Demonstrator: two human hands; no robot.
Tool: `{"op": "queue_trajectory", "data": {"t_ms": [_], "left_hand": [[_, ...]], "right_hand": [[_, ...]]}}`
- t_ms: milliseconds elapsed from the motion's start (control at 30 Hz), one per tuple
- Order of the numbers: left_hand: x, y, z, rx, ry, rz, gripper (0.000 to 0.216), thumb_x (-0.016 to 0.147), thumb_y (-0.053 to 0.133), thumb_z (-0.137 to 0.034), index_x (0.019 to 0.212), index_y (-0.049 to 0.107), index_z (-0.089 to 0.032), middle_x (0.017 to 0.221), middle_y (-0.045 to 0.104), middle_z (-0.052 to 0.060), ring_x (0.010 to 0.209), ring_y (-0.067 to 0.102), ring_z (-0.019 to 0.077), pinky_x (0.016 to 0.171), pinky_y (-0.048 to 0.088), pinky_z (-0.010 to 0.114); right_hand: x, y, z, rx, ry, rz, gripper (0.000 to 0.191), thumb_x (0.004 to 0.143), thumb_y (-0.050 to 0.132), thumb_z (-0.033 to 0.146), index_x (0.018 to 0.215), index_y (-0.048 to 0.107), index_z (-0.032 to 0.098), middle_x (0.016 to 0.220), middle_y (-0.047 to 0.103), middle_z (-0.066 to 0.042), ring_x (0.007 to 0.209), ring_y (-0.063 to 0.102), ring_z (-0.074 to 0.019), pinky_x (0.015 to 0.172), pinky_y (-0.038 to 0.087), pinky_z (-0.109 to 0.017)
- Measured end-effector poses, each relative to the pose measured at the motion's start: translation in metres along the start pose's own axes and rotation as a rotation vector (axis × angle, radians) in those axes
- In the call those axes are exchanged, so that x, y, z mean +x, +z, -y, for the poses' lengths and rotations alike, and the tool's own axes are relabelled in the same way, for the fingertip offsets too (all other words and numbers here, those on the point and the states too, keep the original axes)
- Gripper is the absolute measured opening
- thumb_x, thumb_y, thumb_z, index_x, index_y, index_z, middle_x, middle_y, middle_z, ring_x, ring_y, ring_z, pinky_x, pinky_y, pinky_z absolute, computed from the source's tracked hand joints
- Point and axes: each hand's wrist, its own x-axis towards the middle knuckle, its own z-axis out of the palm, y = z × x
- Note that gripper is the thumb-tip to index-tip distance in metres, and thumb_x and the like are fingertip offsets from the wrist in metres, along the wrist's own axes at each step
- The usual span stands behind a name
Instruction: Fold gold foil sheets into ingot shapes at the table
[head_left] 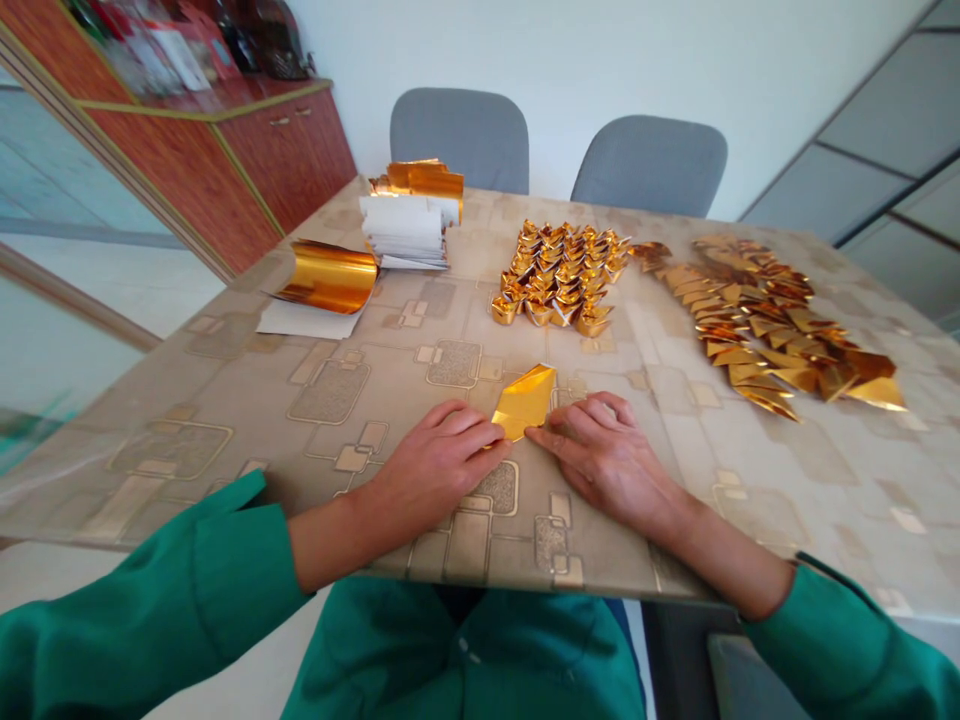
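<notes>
A folded sheet of gold foil paper [527, 398] lies on the patterned tablecloth close to me, shaped like a pointed flat piece. My left hand [446, 445] grips its lower left edge, thumb and fingers closed together there. On the other side my right hand [600, 450] touches the lower right corner with a fingertip, its fingers curled and pressed against paper and table. What lies under the right fingers is partly hidden.
Finished gold foil ingots [559, 265] stand in rows beyond my hands. Overlapping folded gold pieces [780, 320] spread along the right. At the back left are a paper stack [405, 230] and a curled gold sheet [330, 278]. Two grey chairs [459, 135] face the table's far edge.
</notes>
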Motion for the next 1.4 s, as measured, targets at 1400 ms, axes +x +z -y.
{"op": "queue_trajectory", "data": {"t_ms": [1400], "left_hand": [[-0.005, -0.001, -0.013, 0.110, -0.061, -0.048, 0.032, 0.100, 0.045, -0.032, 0.116, 0.066, -0.014, 0.117, 0.069, 0.008, 0.101, 0.057, 0.0242, 0.096, 0.040, 0.044]], "right_hand": [[-0.002, -0.004, -0.012, 0.068, -0.026, 0.020, 0.035, 0.095, 0.049, 0.012, 0.124, 0.067, 0.021, 0.103, 0.066, -0.008, 0.101, 0.055, -0.0221, 0.098, 0.041, -0.042]]}}
